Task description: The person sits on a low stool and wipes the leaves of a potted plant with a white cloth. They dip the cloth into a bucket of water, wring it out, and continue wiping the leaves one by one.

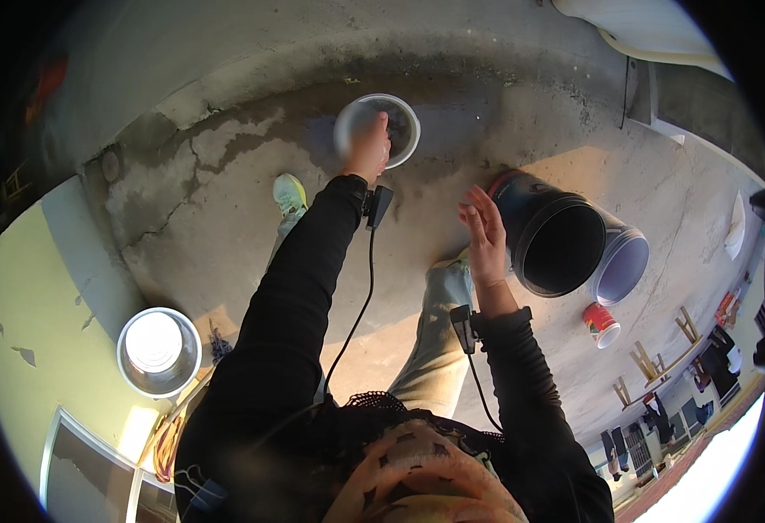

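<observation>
A round basin with a pale rim (410,131) stands on wet concrete at the top centre. My left hand (371,145) reaches over it; a blur covers part of the hand and the basin's left side, so whether it grips anything is unclear. My right hand (486,238) is raised with its fingers apart and nothing in it, just left of a large black bucket (520,209). Beside that bucket, to the right, is a pale bucket (621,268). A small red tub (599,320) is below them.
A metal basin holding a white container (154,341) is at the lower left by the yellow wall (23,294). A mop (218,343) is next to it. Wooden stools (647,363) stand at the far right. Cracked, wet concrete (193,170) lies left of the basin.
</observation>
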`<state>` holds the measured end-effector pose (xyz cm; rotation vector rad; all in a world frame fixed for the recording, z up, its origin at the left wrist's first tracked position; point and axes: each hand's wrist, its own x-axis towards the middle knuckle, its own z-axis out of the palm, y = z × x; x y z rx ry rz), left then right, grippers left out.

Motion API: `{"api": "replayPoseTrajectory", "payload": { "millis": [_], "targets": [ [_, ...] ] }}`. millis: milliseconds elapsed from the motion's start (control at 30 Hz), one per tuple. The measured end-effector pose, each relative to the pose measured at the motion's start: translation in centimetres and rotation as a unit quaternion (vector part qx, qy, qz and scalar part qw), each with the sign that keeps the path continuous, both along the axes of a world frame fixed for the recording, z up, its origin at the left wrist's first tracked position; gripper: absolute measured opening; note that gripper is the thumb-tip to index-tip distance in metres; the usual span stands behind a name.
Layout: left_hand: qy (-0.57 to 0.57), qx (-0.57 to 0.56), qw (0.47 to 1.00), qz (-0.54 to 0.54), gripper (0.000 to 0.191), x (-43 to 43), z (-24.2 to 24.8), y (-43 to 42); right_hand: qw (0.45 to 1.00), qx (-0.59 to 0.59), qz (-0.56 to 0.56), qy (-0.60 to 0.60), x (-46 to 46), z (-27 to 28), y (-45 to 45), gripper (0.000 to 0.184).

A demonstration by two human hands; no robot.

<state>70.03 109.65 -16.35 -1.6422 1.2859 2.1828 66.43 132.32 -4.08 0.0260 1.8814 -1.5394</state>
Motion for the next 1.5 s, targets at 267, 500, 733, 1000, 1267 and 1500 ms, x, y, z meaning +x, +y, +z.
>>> {"api": "replayPoseTrajectory", "payload": {
  "millis": [267, 500, 733, 1000, 1267, 1500],
  "targets": [
    [0.111, -0.13, 0.976, -0.137, 0.054, 0.2, 4.1, 0.6, 0.998, 0.064, -0.002, 0.003, 3.2, 6.1, -4.5, 0.039],
    [0.097, -0.224, 0.935, -0.259, 0.061, -0.3, 12.0, -0.2, 0.998, 0.049, 0.002, -0.026, 4.2, 9.6, -6.5, 0.042],
    [0.196, -0.252, 0.931, -0.178, 0.057, -0.6, 22.3, -0.3, 0.998, 0.007, 0.056, -0.032, 0.9, 14.9, -7.3, 0.041],
    [0.366, -0.013, 0.917, -0.156, 0.062, 0.1, 39.5, -2.3, 0.988, -0.101, 0.113, 0.006, -2.5, 28.1, -12.3, 0.05],
    [0.42, -0.127, 0.876, -0.201, 0.046, 4.1, 46.0, -13.8, 0.981, -0.142, 0.127, 0.03, -2.1, 34.8, -21.9, 0.035],
    [0.393, -0.23, 0.886, -0.085, 0.03, 13.3, 52.9, -31.9, 0.956, -0.211, 0.192, 0.07, 2.7, 39.3, -41.5, 0.021]
  ]
}}
